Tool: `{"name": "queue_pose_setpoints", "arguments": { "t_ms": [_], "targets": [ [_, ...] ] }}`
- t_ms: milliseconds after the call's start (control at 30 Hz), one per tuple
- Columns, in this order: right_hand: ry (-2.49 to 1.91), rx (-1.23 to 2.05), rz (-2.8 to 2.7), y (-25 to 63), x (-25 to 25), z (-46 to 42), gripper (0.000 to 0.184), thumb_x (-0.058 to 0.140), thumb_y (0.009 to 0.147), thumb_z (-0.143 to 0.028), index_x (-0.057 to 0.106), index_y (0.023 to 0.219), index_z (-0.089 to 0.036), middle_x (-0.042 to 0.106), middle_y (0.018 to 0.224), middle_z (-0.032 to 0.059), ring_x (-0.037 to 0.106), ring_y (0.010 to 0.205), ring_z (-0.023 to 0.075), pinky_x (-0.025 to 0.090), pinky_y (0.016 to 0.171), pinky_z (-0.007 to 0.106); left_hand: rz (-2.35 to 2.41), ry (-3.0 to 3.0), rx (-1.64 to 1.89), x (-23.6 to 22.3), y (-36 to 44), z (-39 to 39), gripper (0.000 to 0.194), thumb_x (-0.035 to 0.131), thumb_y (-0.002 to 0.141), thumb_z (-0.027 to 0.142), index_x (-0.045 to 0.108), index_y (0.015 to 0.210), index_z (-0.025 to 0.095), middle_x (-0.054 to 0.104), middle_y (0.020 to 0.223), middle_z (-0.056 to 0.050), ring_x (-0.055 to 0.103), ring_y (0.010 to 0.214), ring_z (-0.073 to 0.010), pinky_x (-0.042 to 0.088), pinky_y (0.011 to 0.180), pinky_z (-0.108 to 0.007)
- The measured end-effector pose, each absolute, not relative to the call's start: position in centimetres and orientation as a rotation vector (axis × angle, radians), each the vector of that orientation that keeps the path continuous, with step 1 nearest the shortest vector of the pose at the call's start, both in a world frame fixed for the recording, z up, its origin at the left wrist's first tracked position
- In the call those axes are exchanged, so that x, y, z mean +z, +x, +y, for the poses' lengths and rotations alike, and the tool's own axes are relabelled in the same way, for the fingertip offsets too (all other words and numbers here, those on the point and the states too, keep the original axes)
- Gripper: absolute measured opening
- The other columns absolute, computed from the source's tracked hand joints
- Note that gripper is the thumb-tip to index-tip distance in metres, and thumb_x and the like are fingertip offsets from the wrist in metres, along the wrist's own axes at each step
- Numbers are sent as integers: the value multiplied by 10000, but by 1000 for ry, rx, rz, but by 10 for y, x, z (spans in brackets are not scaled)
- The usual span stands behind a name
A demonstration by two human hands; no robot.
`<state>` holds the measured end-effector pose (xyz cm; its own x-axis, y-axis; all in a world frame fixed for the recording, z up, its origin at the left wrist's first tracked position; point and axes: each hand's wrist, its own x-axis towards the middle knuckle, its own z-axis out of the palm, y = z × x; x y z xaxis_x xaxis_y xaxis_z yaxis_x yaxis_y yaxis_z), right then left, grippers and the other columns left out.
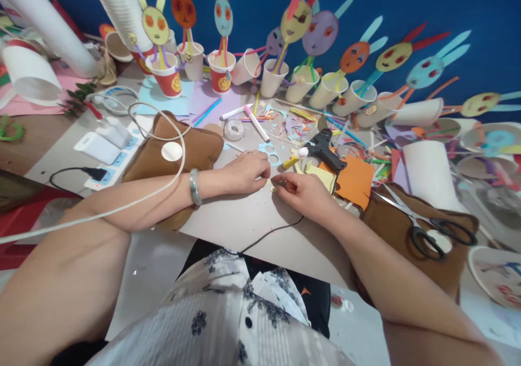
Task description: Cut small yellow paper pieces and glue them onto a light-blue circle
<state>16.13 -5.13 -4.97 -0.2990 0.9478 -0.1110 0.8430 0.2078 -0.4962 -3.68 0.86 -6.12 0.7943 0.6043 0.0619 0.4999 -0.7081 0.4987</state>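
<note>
Over the table, my left hand (249,171) is closed, its fingers curled and thumb tip pointing at my other hand. My right hand (303,193) is closed in a pinch, with its fingertips almost meeting those of the left. A tiny pale yellow paper piece (272,188) shows between the fingertips; the fingers hide most of it. Just beyond the right hand lie yellow paper scraps (321,177), orange paper (355,180) and a black glue gun (325,150). A pale blue paper scrap with round holes (269,153) lies behind my left fingers.
Paper cups (165,75) bearing paper rabbit heads line the back wall. Scissors (423,219) rest on a brown cushion (378,216) at right. A power strip (118,162) stands left, and a white cable (181,154) crosses my left forearm. Markers (256,122) and tape (234,130) lie mid-table.
</note>
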Motion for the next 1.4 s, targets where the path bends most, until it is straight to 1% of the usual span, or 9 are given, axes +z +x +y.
{"name": "queue_pose_setpoints", "arguments": {
  "t_ms": [100, 233, 367, 500, 667, 867, 1133, 1267, 1400],
  "targets": [
    [-1696, 886, -2166, 159, -49, -51, 337, 545, 823, -283, 724, 1060, -124, 478, 469, -46, 450, 478, 137, 343, 538, 262, 835, 2499, 349, -65, -36, 9, 164, 534, 844, 159, 684, 905, 130, 637, 960, -104, 570, 932, -219, 449, 856, -355],
    [-1728, 1152, -1993, 157, -44, -51, 416, 541, 784, -267, 680, 1130, -82, 408, 458, -78, 353, 450, 114, 290, 490, 259, 848, 2470, 364, -66, -37, 10, 162, 540, 833, 167, 677, 910, 129, 624, 976, -106, 551, 937, -222, 455, 871, -371],
    [-1767, 1382, -1853, 157, -37, -51, 485, 540, 756, -250, 646, 1196, -76, 384, 460, -90, 301, 445, 101, 241, 462, 255, 846, 2453, 367, -65, -37, 10, 159, 547, 835, 179, 676, 915, 132, 609, 991, -107, 537, 955, -225, 456, 887, -384],
    [-1756, 1546, -1727, 158, -35, -49, 485, 555, 736, -234, 631, 1193, -94, 360, 461, -100, 257, 438, 86, 196, 444, 249, 843, 2440, 370, -67, -37, 10, 160, 551, 845, 177, 684, 920, 131, 603, 981, -100, 531, 957, -219, 446, 895, -375],
    [-1709, 1626, -1613, 160, -40, -48, 431, 566, 730, -227, 607, 1145, -117, 348, 450, -110, 246, 432, 78, 173, 444, 245, 834, 2427, 382, -70, -36, 10, 155, 546, 860, 186, 690, 896, 142, 592, 960, -90, 523, 937, -214, 439, 888, -374],
    [-1694, 1587, -1630, 161, -43, -49, 362, 578, 723, -243, 614, 1068, -142, 354, 447, -106, 263, 438, 86, 188, 454, 250, 829, 2438, 368, -71, -35, 10, 152, 548, 868, 172, 698, 869, 147, 587, 958, -88, 524, 930, -208, 435, 882, -364],
    [-1668, 1531, -1734, 160, -41, -49, 348, 570, 719, -290, 649, 1023, -139, 343, 464, -103, 254, 451, 91, 205, 470, 254, 844, 2455, 353, -70, -34, 8, 167, 528, 872, 163, 692, 854, 137, 594, 957, -96, 530, 924, -208, 447, 877, -357],
    [-1733, 1271, -1868, 159, -45, -50, 298, 580, 748, -327, 674, 963, -143, 381, 467, -89, 303, 457, 102, 253, 496, 258, 862, 2450, 335, -68, -34, 8, 164, 529, 848, 146, 690, 877, 130, 599, 965, -104, 533, 934, -218, 450, 881, -369],
    [-1725, 925, -2027, 157, -50, -52, 283, 582, 790, -318, 688, 989, -147, 458, 477, -63, 413, 481, 133, 328, 561, 274, 851, 2447, 367, -68, -36, 9, 146, 541, 841, 152, 682, 875, 137, 597, 957, -97, 533, 939, -217, 450, 878, -370]
  ]
}}
